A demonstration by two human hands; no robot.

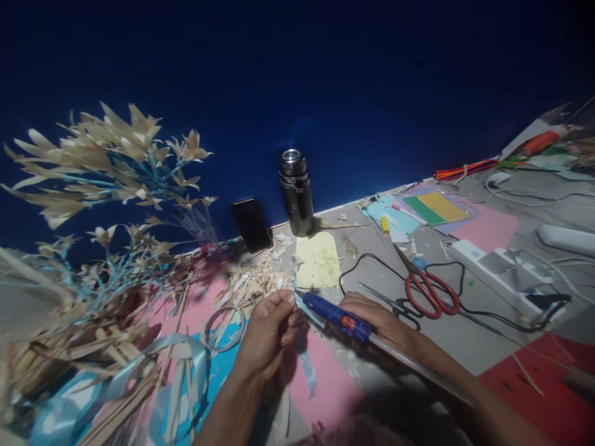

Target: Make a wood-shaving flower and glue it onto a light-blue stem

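My right hand (372,316) is wrapped round a blue glue gun (337,317) with a long clear glue stick coming out of its back end. The gun's nozzle points left, at the fingertips of my left hand (276,316). Those fingers are pinched on a thin light blue ribbon strip (309,313), which runs down to the right beneath the gun. A lower piece of blue ribbon (308,375) hangs below. Just beyond my hands lies a pale yellow sheet (318,260) spotted with glue.
A dark flask (297,198) and a phone (252,225) stand at the back. Pale dried-leaf flowers (116,161) fill the left, above a ribbon roll (69,402). Red scissors (430,294), small black scissors (402,306) and a white power strip (502,272) lie right.
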